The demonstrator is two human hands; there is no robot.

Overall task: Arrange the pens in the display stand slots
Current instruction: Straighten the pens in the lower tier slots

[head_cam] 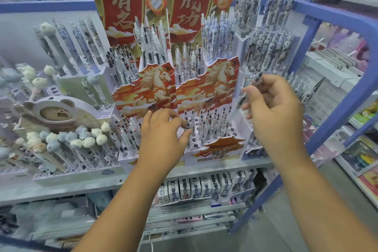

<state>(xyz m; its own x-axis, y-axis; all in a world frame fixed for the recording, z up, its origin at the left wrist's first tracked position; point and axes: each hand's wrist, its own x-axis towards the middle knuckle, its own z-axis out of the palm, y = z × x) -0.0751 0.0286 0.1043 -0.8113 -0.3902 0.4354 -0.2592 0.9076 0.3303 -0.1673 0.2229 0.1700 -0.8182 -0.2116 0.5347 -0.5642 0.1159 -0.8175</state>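
A red and white display stand (pixel 216 152) with horse artwork sits on the shelf, its front tier full of round slots, some holding upright clear pens (pixel 208 125). My right hand (pixel 274 112) holds a clear pen (pixel 243 98) tilted, its tip pointing down toward the slots at the right of that tier. My left hand (pixel 163 137) hovers over the left of the tier, fingers spread, thumb and fingertips touching a standing pen at about the slot row; whether it grips it is unclear.
A twin horse stand (pixel 143 92) stands to the left, with a bear-themed stand (pixel 59 112) of animal-topped pens (pixel 81 141) beyond it. More pen racks (pixel 266 47) rise at the back right. A blue shelf frame (pixel 337 108) runs down the right.
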